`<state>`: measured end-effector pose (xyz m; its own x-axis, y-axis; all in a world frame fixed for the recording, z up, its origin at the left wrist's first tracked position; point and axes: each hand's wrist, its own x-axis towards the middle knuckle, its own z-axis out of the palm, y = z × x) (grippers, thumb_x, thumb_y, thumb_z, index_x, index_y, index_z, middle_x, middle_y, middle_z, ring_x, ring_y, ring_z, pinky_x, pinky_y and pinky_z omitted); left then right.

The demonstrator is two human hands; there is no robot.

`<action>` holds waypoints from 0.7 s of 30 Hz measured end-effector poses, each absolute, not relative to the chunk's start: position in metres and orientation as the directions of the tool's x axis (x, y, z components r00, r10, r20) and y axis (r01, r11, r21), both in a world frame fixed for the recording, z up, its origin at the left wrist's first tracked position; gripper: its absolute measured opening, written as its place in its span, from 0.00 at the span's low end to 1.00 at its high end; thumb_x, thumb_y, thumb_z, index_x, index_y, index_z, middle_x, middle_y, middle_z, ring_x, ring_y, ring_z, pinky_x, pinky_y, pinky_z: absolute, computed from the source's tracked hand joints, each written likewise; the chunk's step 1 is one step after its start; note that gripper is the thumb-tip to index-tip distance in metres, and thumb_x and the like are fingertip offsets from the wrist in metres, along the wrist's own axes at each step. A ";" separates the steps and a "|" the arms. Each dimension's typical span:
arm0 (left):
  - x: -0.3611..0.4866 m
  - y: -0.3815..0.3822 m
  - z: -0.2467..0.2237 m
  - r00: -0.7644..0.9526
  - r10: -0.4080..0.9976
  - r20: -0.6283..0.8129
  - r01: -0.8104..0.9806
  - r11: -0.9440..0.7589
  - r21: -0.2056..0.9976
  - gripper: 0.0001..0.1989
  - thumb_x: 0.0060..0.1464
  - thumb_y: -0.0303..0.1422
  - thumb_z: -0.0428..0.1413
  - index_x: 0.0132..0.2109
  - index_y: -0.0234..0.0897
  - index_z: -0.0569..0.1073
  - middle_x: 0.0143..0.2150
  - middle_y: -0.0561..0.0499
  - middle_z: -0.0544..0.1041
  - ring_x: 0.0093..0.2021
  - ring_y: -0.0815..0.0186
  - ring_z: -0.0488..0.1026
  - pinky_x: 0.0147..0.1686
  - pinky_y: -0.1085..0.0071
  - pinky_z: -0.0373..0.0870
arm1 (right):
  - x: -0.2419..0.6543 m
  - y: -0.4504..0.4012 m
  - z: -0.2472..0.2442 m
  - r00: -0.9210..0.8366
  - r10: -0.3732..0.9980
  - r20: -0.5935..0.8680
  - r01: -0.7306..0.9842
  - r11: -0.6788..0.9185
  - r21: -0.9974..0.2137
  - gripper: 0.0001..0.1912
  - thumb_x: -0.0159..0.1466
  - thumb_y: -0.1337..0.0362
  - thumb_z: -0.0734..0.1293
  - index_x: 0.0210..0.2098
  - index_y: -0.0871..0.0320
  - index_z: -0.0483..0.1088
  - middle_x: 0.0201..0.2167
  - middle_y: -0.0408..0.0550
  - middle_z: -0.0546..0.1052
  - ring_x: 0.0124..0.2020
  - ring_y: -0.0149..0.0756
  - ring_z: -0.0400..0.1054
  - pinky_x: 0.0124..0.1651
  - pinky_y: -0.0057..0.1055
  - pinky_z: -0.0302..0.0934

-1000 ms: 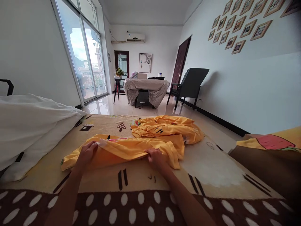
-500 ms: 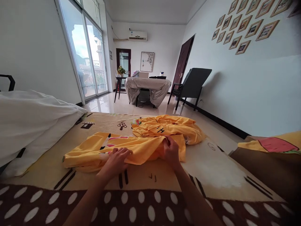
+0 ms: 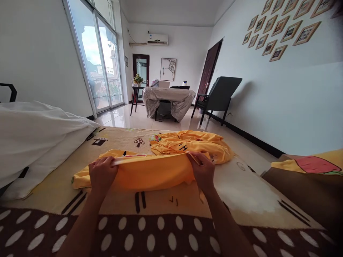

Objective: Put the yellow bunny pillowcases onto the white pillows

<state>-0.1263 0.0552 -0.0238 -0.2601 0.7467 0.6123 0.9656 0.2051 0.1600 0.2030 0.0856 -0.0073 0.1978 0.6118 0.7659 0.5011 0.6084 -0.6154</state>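
Note:
A yellow-orange cloth (image 3: 155, 173) with a printed pattern, perhaps a garment or a cover, lies in front of me with its near edge lifted and stretched between my hands. At its left end, my left hand (image 3: 103, 175) is closed round the edge. My right hand (image 3: 202, 170) pinches the same edge farther right, thumb and fingers together. Part of the cloth's printed side shows behind the raised edge. Just beyond it, a second yellow cloth (image 3: 193, 142) with black letters lies crumpled. Both rest on a beige patterned blanket (image 3: 171, 203) with a brown, white-dotted border.
White fabric (image 3: 40, 139) is heaped at the left. To the right stands a brown box-like thing (image 3: 297, 189) with a yellow and pink cloth (image 3: 316, 163) over it. Past the blanket are a plastic-covered table (image 3: 168, 93), a black chair (image 3: 221, 94) and a plant (image 3: 138, 79).
My left hand has moved left from the cloth's middle and now grips its edge. The near edge has been raised and pulled taut; my right hand has shifted slightly right, still holding it.

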 end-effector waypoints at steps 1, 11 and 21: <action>-0.127 0.053 -0.020 -0.303 0.730 0.612 0.952 0.208 0.224 0.14 0.55 0.34 0.45 0.35 0.36 0.75 0.36 0.44 0.78 0.41 0.54 0.73 0.43 0.60 0.60 | 0.202 0.085 -0.007 0.191 0.614 0.766 0.507 0.606 -0.613 0.13 0.60 0.53 0.67 0.31 0.56 0.77 0.31 0.48 0.80 0.35 0.37 0.73 0.41 0.31 0.64; -0.183 0.019 0.025 -0.641 0.630 0.439 0.690 0.223 0.688 0.12 0.51 0.33 0.46 0.35 0.38 0.74 0.35 0.52 0.77 0.37 0.60 0.73 0.42 0.65 0.66 | 0.214 0.096 -0.005 0.339 0.749 0.570 0.370 0.451 -0.813 0.20 0.52 0.48 0.70 0.27 0.61 0.76 0.24 0.45 0.76 0.28 0.35 0.68 0.31 0.27 0.60; -0.062 0.016 -0.002 0.328 0.945 0.016 0.917 -0.322 0.235 0.16 0.49 0.38 0.57 0.45 0.38 0.71 0.48 0.45 0.74 0.47 0.56 0.71 0.46 0.63 0.66 | 0.218 0.104 -0.012 0.400 0.729 0.555 0.346 0.441 -0.828 0.20 0.51 0.49 0.70 0.28 0.61 0.76 0.25 0.47 0.77 0.28 0.35 0.68 0.32 0.28 0.61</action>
